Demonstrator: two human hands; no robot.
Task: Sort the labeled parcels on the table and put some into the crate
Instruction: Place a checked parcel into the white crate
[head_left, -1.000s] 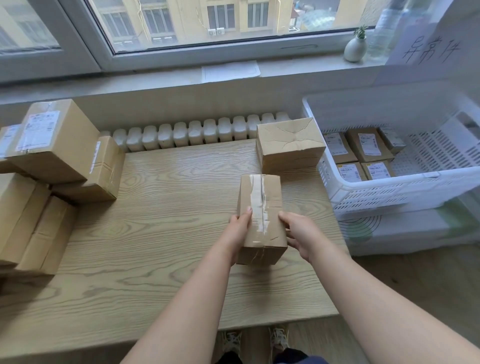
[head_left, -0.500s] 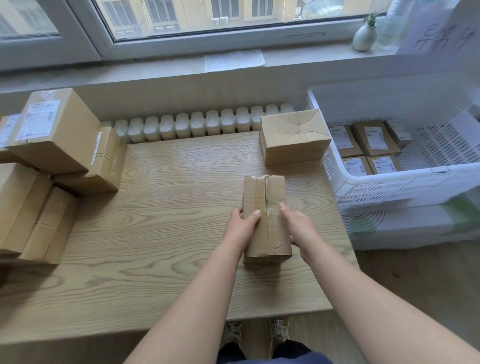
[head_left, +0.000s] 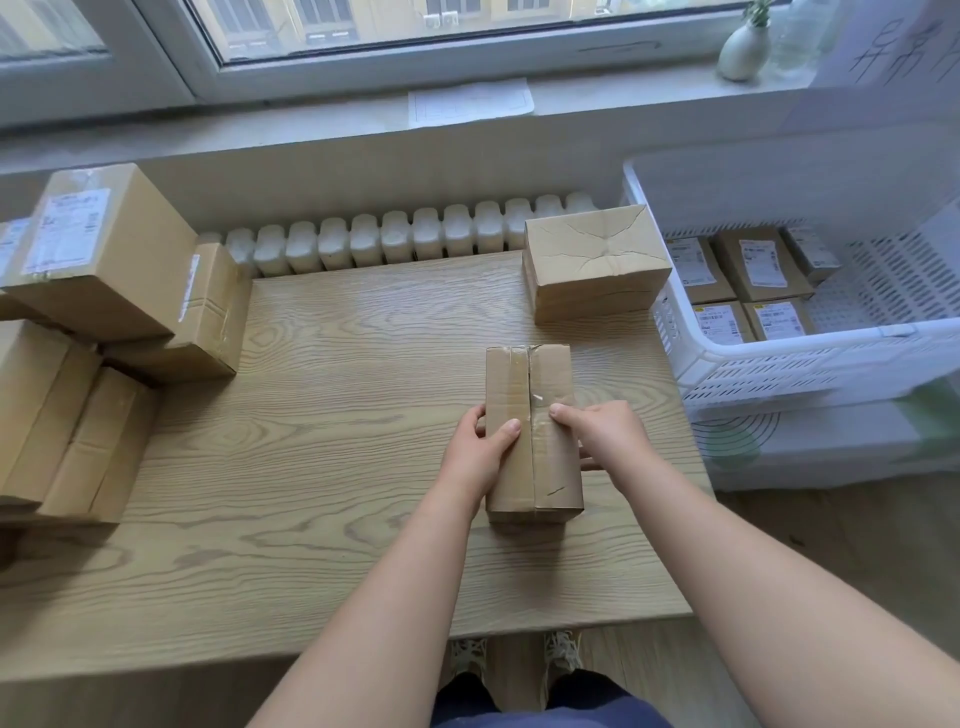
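Note:
A small taped cardboard parcel lies flat on the wooden table, its taped seam up and no label showing. My left hand grips its left edge, thumb on top. My right hand grips its right side, thumb on the tape. A larger crumpled parcel sits at the table's far right corner. The white slotted crate stands right of the table and holds several labeled parcels.
A pile of cardboard parcels, some with labels, fills the table's left side. A white radiator runs behind the table under the window sill. A small vase stands on the sill. A second crate sits under the white one.
The parcel went from tilted up in both hands to lying flat on the table. Both hands stayed on its sides.

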